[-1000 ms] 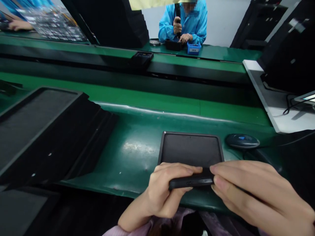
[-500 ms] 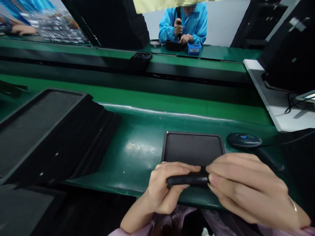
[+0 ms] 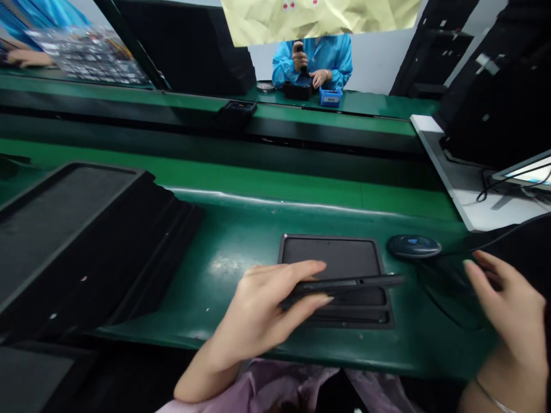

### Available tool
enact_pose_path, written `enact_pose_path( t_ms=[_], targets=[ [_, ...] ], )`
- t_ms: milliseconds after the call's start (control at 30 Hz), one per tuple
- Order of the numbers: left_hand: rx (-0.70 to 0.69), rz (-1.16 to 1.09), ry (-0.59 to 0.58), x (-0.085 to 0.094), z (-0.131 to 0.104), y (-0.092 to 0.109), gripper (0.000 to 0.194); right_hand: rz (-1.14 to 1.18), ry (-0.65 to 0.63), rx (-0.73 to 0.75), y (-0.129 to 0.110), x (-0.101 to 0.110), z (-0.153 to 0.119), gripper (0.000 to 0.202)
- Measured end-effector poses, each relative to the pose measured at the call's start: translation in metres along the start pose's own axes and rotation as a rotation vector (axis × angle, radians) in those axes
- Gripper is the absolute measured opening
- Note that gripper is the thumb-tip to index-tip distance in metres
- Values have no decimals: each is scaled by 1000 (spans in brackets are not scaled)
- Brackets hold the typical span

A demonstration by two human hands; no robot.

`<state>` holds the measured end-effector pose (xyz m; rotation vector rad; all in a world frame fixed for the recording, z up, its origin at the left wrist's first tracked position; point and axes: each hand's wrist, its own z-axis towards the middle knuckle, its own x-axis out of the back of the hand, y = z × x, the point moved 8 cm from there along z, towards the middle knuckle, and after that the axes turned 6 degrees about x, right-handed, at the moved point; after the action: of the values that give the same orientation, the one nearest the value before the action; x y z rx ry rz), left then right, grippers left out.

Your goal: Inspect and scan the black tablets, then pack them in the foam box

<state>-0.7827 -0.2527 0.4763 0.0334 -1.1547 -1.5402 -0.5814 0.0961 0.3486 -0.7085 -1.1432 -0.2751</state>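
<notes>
We pinched the slim black device (image 3: 364,282) in our left hand (image 3: 264,304), its long edge pointing rightward over the black tray (image 3: 329,248); our right hand (image 3: 512,310), loosely parted, seemed empty.

No wording legible. Yellow sheet (image 3: 321,24), top: small red marks (image 3: 293,4), arrow-like, near upper edge of view. Blue bin (image 3: 325,93): white label (image 3: 331,100) on front, print too small to read. Dark handheld scanner (image 3: 414,249): blue triangular mark (image 3: 413,241) on top. Lit screen (image 3: 531,171), right edge: content unreadable.
</notes>
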Motion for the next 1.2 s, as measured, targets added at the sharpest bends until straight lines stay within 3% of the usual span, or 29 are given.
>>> enact_pose_path(
  t_ms=[67, 133, 200, 267, 300, 367, 467, 600, 667, 900, 1067, 1200],
  targets=[
    [79, 40, 58, 6, 8, -10, 9, 23, -181, -57, 19, -12, 17, 69],
    [317, -14, 290, 20, 6, -41, 11, 58, -390, -24, 20, -33, 32, 68],
    [594, -245, 588, 27, -15, -82, 16, 58, -483, 12, 13, -49, 46, 57],
    [791, -540, 783, 16, -40, -118, 24, 88, -521, 80, -2, -58, 56, 45],
    [862, -654, 814, 6, -51, -131, 29, 118, -531, 126, -12, -60, 59, 41],
    [979, -769, 789, -15, -68, -148, 35, 167, -547, 203, -34, -57, 59, 42],
    [1119, -844, 714, -37, -91, -157, 40, 255, -566, 300, -72, -42, 51, 42],
    [1196, -896, 633, -51, -106, -159, 44, 371, -678, 554, -134, -27, 36, 32],
    [1200, -900, 609, -52, -107, -159, 45, 335, -731, 643, -153, -26, 36, 33],
    [1209, -890, 605, -50, -104, -160, 45, 187, -766, 696, -169, -32, 54, 37],
    [1209, -888, 605, -49, -102, -159, 43, 227, -753, 677, -171, -32, 55, 48],
    [1228, -886, 630, -48, -101, -160, 34, 218, -741, 673, -168, -32, 55, 46]
  ],
)
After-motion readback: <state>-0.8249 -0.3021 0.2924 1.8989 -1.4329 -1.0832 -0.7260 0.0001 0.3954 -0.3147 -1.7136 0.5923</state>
